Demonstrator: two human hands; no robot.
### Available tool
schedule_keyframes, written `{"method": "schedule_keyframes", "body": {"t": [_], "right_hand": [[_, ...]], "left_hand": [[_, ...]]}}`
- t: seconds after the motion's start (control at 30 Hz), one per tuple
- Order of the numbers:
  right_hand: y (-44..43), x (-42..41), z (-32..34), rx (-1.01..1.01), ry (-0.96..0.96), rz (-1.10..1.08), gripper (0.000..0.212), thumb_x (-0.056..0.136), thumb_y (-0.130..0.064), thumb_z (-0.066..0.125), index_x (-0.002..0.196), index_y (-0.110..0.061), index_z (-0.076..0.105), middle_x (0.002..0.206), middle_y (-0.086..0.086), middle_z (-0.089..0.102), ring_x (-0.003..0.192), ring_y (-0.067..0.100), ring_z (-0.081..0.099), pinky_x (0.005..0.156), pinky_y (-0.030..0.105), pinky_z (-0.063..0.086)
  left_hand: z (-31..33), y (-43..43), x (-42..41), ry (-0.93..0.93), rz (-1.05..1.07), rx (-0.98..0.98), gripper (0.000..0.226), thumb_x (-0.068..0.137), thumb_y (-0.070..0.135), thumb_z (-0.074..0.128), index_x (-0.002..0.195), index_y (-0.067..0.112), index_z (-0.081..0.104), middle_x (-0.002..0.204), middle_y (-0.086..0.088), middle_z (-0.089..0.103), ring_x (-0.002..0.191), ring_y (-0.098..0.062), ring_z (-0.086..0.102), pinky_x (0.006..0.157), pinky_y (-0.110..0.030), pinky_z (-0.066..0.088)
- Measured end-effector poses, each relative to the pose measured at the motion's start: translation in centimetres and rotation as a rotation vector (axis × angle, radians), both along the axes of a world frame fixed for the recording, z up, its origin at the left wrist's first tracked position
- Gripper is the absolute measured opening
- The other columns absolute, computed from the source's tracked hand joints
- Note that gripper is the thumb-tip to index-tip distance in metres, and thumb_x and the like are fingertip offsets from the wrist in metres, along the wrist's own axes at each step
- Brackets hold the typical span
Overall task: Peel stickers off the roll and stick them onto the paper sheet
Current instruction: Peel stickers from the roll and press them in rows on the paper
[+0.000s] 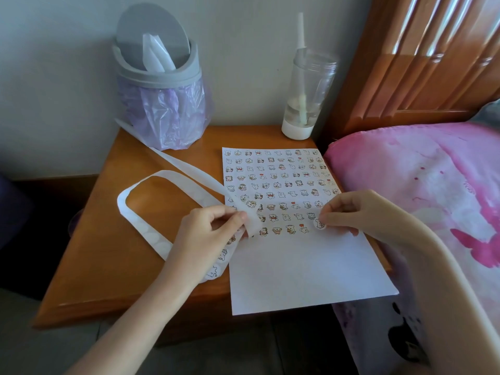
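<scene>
Wooden worktop: paper sheet along its right edge. Left hand pinches the sticker strip; right hand pinches a peeled sticker at the last row's end, which probably next needs pressing flat

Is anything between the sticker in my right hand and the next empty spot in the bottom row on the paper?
Nothing visible. The right hand pinches the sticker right at that bare spot of the paper sheet; the left hand and the backing strip are at the sheet's left edge.
</scene>
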State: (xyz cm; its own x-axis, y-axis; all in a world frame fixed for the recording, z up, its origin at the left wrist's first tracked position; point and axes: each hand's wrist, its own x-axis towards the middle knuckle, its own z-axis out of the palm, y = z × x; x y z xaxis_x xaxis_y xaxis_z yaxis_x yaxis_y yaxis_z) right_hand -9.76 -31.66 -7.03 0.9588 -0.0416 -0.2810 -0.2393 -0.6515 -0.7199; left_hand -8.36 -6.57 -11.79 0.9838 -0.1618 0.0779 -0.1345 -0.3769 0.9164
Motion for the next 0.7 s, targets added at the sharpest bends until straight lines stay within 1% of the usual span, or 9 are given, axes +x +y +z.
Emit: {"method": "schedule_keyframes", "body": {"t": [0.13,0.23,0.3,0.4,0.7], "right_hand": [[-0.12,0.17,-0.29,0.0,0.018,-0.01,0.003,0.081,-0.02,0.072,0.082,-0.018,0.074,0.065,-0.011,0.069,0.053,-0.001,0.054,0.051,0.014,0.043],[-0.04,0.14,-0.36,0.015,0.018,-0.014,0.005,0.081,-0.02,0.073,0.083,-0.016,0.074,0.07,-0.008,0.071,0.055,0.001,0.054,0.049,0.011,0.041],[0.01,0.09,-0.35,0.027,0.017,-0.018,0.005,0.08,-0.019,0.073,0.083,-0.015,0.074,0.071,-0.006,0.071,0.055,0.001,0.054,0.047,0.01,0.041],[0.04,0.09,-0.29,0.037,0.025,-0.019,0.005,0.08,-0.017,0.073,0.083,-0.013,0.073,0.072,-0.004,0.072,0.057,0.004,0.055,0.047,0.01,0.041],[0.22,0.13,-0.48,0.043,0.025,-0.05,0.008,0.077,-0.015,0.075,0.082,-0.009,0.073,0.073,0.0,0.072,0.057,0.003,0.057,0.049,0.008,0.043]], "left_hand": [[-0.11,0.0,0.01,-0.017,0.002,0.024,0.023,0.087,0.03,0.061,0.103,0.016,0.071,0.089,0.013,0.068,0.087,0.01,0.059,0.06,0.0,0.043],[-0.19,-0.03,0.03,-0.018,0.011,0.042,0.024,0.087,0.03,0.061,0.105,0.017,0.071,0.092,0.013,0.067,0.083,0.003,0.063,0.06,0.0,0.044],[-0.22,-0.05,0.04,-0.019,0.016,0.048,0.025,0.087,0.03,0.061,0.106,0.017,0.07,0.094,0.013,0.067,0.083,0.003,0.062,0.06,0.0,0.044],[-0.23,-0.05,0.02,-0.018,0.014,0.046,0.025,0.087,0.03,0.061,0.106,0.017,0.07,0.099,0.011,0.067,0.086,0.003,0.061,0.06,0.0,0.044],[-0.29,-0.03,0.08,-0.026,0.011,0.055,0.027,0.087,0.031,0.06,0.108,0.016,0.069,0.102,0.01,0.068,0.089,0.001,0.062,0.062,0.0,0.045]]}}
